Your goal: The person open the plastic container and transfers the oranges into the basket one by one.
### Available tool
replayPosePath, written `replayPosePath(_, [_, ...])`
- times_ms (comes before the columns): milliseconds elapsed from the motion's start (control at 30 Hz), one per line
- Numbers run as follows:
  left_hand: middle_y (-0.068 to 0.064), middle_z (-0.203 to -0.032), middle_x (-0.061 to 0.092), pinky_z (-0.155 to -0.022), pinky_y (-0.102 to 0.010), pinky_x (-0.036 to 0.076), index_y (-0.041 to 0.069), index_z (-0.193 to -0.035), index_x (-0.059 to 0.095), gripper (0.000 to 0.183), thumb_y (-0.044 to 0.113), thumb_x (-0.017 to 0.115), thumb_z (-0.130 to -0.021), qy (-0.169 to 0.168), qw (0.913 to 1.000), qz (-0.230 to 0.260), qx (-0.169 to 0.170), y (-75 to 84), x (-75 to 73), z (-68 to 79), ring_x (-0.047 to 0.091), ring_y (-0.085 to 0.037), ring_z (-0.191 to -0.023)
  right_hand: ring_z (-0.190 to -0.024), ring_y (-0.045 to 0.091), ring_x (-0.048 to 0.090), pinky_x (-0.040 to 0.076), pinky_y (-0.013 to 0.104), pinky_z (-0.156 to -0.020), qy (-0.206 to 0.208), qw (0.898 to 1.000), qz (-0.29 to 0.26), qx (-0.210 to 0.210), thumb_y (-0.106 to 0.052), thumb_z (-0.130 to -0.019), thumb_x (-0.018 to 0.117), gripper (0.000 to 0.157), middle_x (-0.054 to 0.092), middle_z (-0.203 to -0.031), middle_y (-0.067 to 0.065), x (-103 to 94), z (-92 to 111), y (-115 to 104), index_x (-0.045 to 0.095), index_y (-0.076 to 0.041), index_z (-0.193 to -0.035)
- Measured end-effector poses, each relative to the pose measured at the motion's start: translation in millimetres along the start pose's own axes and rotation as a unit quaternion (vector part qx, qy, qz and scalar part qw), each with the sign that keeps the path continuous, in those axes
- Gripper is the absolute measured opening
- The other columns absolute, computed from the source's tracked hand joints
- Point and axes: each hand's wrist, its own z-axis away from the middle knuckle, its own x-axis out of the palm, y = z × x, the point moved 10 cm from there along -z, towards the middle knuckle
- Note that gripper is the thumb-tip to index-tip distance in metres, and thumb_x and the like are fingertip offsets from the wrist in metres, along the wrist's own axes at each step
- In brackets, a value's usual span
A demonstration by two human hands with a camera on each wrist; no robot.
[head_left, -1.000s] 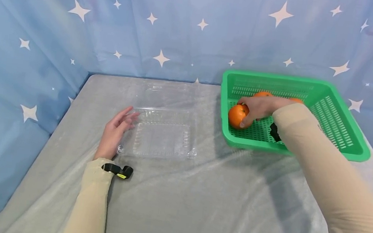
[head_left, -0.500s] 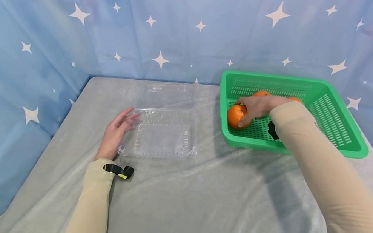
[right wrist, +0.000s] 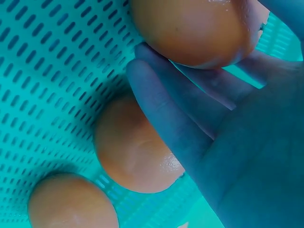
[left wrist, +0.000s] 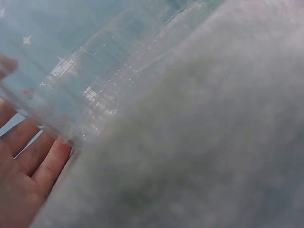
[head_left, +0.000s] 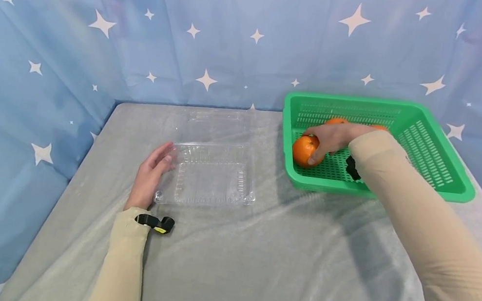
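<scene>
In the head view my right hand (head_left: 332,136) reaches into a green basket (head_left: 395,192) and grips an orange (head_left: 302,152) at its left end, with the thumb on the near side. The right wrist view shows my fingers curved round the underside of this orange, close over a second orange (right wrist: 135,147). A hinged clear plastic box (head_left: 209,181) lies with its lid (head_left: 215,124) folded back. My left hand (head_left: 147,175) rests along the box's left side. In the left wrist view its fairly straight fingers (left wrist: 52,161) touch the box wall, with the thumb tip above the edge.
Behind the right hand, more oranges (head_left: 336,121) sit by the basket's back wall. A grey cloth (head_left: 228,267) with soft wrinkles covers the table. Blue curtain (head_left: 234,47) with white stars hangs directly behind and to the left.
The head view has shifted slightly. My left fingers and thumb have drawn a little closer together at the box's side. My right hand stays on the same orange.
</scene>
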Motion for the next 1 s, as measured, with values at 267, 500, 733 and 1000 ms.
replayPosePath(267, [-0.007,-0.128,0.049,-0.099,-0.041,0.030,0.030,-0.134,0.040,0.046,0.042,0.046,-0.090,0.014,0.9986,-0.034,-0.038,-15.4,-6.6,1.4,0.053,-0.028,-0.106,-0.099,0.026,0.045,0.046,0.039,-0.075,0.003,1.000,0.023,-0.015,-0.037,-0.075,0.069,0.084,0.044,-0.121,0.012,2.4,2.7,-0.6,0.024,-0.007,-0.138])
replayPosePath(500, [0.004,-0.130,0.047,-0.094,-0.035,0.036,0.030,-0.133,0.041,0.050,0.040,0.055,-0.086,0.018,0.9988,-0.043,-0.018,-27.0,-8.2,-6.7,0.049,-0.014,-0.111,-0.103,0.027,0.045,0.048,0.040,-0.077,0.006,1.000,0.006,-0.009,-0.035,-0.077,0.068,0.085,0.040,-0.125,0.015,5.2,7.4,2.7,0.019,-0.008,-0.141])
replayPosePath(733, [0.004,-0.128,0.049,-0.091,-0.024,0.041,0.028,-0.135,0.039,0.051,0.037,0.055,-0.087,0.010,0.9993,-0.035,-0.012,-23.6,-4.3,-5.8,0.046,-0.011,-0.115,-0.105,0.028,0.046,0.048,0.040,-0.077,0.005,1.000,-0.001,-0.013,-0.035,-0.078,0.067,0.086,0.037,-0.130,0.020,1.3,17.0,0.0,0.016,-0.008,-0.141])
replayPosePath(1000, [0.007,-0.124,0.053,-0.089,-0.025,0.042,0.027,-0.136,0.037,0.056,0.040,0.056,-0.085,0.014,0.9977,-0.048,-0.045,-21.1,-4.2,-0.7,0.051,-0.014,-0.111,-0.109,0.030,0.047,0.048,0.038,-0.078,0.003,1.000,-0.016,-0.016,-0.037,-0.081,0.064,0.084,0.038,-0.131,0.024,-3.8,28.1,-0.2,0.015,-0.007,-0.142])
